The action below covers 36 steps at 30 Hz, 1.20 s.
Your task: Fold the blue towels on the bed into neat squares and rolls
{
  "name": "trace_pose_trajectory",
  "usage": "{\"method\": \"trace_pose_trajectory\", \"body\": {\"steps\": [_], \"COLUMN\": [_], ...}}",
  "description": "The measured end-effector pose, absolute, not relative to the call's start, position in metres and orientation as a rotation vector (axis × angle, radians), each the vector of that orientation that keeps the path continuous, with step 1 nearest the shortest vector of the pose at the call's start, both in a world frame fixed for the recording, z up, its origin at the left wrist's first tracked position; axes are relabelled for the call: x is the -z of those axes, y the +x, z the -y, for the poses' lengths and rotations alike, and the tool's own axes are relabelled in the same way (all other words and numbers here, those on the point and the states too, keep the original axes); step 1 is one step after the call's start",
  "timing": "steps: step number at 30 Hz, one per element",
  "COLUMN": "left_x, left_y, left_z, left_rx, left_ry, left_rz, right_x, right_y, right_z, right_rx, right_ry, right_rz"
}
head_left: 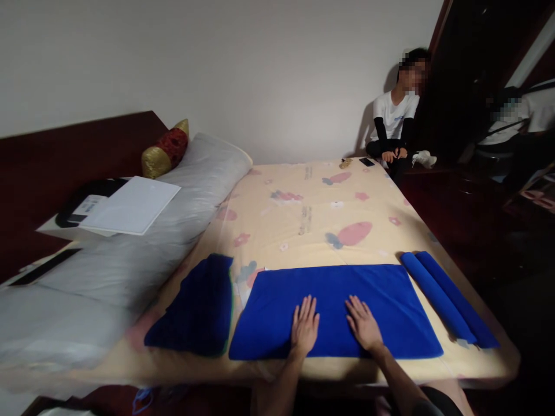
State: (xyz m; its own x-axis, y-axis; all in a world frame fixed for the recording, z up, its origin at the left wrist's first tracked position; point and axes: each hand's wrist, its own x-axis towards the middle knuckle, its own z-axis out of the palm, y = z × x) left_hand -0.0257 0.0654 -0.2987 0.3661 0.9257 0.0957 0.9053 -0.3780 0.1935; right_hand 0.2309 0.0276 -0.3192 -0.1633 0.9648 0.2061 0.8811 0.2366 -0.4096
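Observation:
A blue towel (269,318) lies spread flat along the near side of the bed. My left hand (305,325) rests palm down on its middle, fingers stretched out. To the right of it, my right hand (363,322) also lies flat on the cloth with its fingers extended. Two rolled blue towels (437,297) sit side by side, just past the spread towel's right edge. On the left, a darker blue cloth (195,309) with a green edge lies on the bed, its outline uneven.
The bed (295,228) has a cream sheet with a printed pattern. Grey bedding (173,231) runs along its left side, bearing a white box lid (134,205). A red and gold cushion (167,150) leans there. A phone (366,162) lies near a seated person (395,115); other people are at right.

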Motion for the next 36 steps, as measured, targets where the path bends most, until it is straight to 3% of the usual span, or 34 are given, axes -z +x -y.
{"method": "trace_pose_trajectory", "body": {"steps": [4,8,12,18,22,26,33,36], "left_x": [0.308,0.309,0.292,0.285,0.295,0.296,0.305,0.311], "left_y": [-0.126,-0.171,-0.119,0.000,0.017,-0.014,-0.121,-0.158], "left_z": [-0.067,-0.068,-0.087,-0.122,-0.132,-0.149,-0.196,-0.206], "left_rx": [-0.326,-0.394,-0.463,-0.385,-0.318,-0.266,-0.217,-0.218], "left_ry": [2.269,2.242,2.393,2.639,2.665,2.690,2.303,2.252], "left_rz": [-2.257,-2.356,-2.169,-1.665,-1.533,-1.506,-2.232,-2.320], "right_x": [0.339,0.348,0.331,0.303,0.305,0.315,0.341,0.348], "right_y": [0.335,0.381,0.327,0.193,0.175,0.232,0.375,0.398], "right_z": [0.007,0.028,-0.004,-0.083,-0.107,-0.116,-0.106,-0.101], "right_rx": [0.048,0.165,0.145,-0.153,-0.217,-0.187,0.092,0.143], "right_ry": [-1.939,-1.957,-1.878,-1.631,-1.521,-1.466,-2.072,-2.197], "right_rz": [1.849,1.851,1.905,2.214,2.314,2.401,1.927,1.823]}}
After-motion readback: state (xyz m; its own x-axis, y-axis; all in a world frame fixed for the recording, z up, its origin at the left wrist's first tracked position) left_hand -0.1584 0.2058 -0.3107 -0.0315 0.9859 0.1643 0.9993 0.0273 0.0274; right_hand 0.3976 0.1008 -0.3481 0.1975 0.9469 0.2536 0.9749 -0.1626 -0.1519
